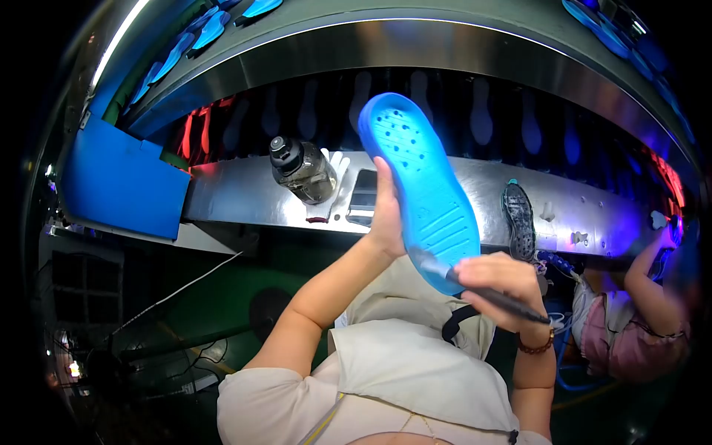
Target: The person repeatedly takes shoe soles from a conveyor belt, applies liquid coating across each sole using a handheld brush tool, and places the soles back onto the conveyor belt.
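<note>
A bright blue shoe sole point(426, 178) is held up at a slant in front of me, its hollow side with dark round spots and ridges facing me. My left hand point(387, 215) grips its left edge, thumb along the rim and the other fingers hidden behind. My right hand point(504, 282) is closed around a brush point(513, 304) with a dark handle. Blurred pale bristles overlap the lower end of the sole.
A dark-capped bottle point(302, 170) stands on the metal ledge point(245, 189), beside a white glove point(339, 165). A dark sole point(519, 221) lies farther right. Another person point(630, 326) sits at the right. Blue soles point(210, 31) rest on the upper belt; a blue panel point(119, 178) is left.
</note>
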Demonstrator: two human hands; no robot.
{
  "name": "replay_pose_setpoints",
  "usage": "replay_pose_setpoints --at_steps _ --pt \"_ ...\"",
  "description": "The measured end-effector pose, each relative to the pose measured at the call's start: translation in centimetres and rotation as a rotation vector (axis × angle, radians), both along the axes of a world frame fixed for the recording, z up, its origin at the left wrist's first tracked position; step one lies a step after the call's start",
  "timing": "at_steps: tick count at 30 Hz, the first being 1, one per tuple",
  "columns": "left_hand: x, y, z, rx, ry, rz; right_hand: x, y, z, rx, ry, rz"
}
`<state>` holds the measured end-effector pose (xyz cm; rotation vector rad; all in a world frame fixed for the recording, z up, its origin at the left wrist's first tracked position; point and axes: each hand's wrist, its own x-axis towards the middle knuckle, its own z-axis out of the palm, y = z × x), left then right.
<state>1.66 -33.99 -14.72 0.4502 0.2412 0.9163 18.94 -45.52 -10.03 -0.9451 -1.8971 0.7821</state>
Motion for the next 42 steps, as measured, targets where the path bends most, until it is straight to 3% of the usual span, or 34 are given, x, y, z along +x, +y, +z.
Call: replay_pose_setpoints --at_steps 2,3,5,7,9,11,15,17,18,19,20,21,23,25,29,31,33,35,37,39,42 --pt "-0.5 0.3 0.4 0.015 0.029 -0.004 0.8 -0.6 0.0 -0.05 0.065 0.132" --pt "-0.7 0.3 0.5 0.032 0.053 -0.004 1.6 -0.6 -1.0 -0.172 0.301 0.137" --pt "-0.4 0.2 0.9 0.027 0.053 -0.01 2.1 -0.2 -1.8 -0.156 0.29 -0.188" --pt "0.0 0.5 1.4 0.051 0.064 0.002 1.3 -0.4 -2.3 -0.118 0.127 -0.106" --pt "0.1 0.6 1.8 0.094 0.166 0.053 1.2 -0.8 -1.5 -0.107 0.131 0.06" --pt "0.0 1.2 2.3 0.066 0.082 -0.003 2.3 -0.4 -3.0 -0.221 0.481 0.13" --pt "0.1 0.2 3.8 0.038 0.158 0.04 1.4 -0.5 -4.3 -0.31 0.731 -0.008" --pt "1.3 -3.0 3.6 0.089 -0.072 0.102 -0.3 -0.8 -3.4 -0.441 1.135 -0.128" --pt "1.8 -3.8 3.3 0.063 -0.148 0.059 -0.8 -0.7 -3.2 -0.429 1.147 -0.11" --pt "2.0 -4.1 2.9 0.034 -0.224 0.017 -0.9 -0.7 -3.9 -0.316 0.986 -0.131" --pt "1.6 -3.1 2.1 0.05 -0.018 0.032 -1.2 -1.1 -3.0 -0.274 0.772 -0.179" --pt "1.4 -2.8 1.8 0.048 -0.016 0.034 -1.3 -1.4 -1.8 -0.231 0.558 -0.225" --pt "1.2 -2.5 1.5 0.057 -0.037 0.037 -0.7 -1.4 -1.9 -0.167 0.655 -0.204" --pt "1.5 -2.4 2.1 0.057 -0.023 0.071 -0.8 -1.0 -1.9 -0.072 0.488 -0.36" --pt "1.6 -1.8 2.1 0.104 -0.039 0.061 -1.4 -0.9 0.0 0.006 0.297 -0.119" --pt "1.4 -1.5 2.2 0.08 -0.055 0.046 -0.1 -0.6 -0.5 -0.108 0.555 -0.08" --pt "1.4 -1.3 2.2 0.068 -0.053 0.052 0.9 0.4 -0.6 -0.013 0.412 -0.286" --pt "1.2 -1.0 2.5 0.06 -0.078 0.011 1.0 0.7 0.2 0.007 0.19 -0.045" --pt "1.0 -0.5 2.5 0.055 -0.177 -0.025 1.2 0.8 0.7 -0.016 0.298 -0.045" --pt "1.1 -0.4 3.5 0.07 -0.043 -0.004 1.2 1.2 0.6 0.023 0.22 -0.183" --pt "0.9 0.9 3.4 -0.008 -0.138 -0.168 0.1 0.7 1.7 0.051 0.002 0.065"
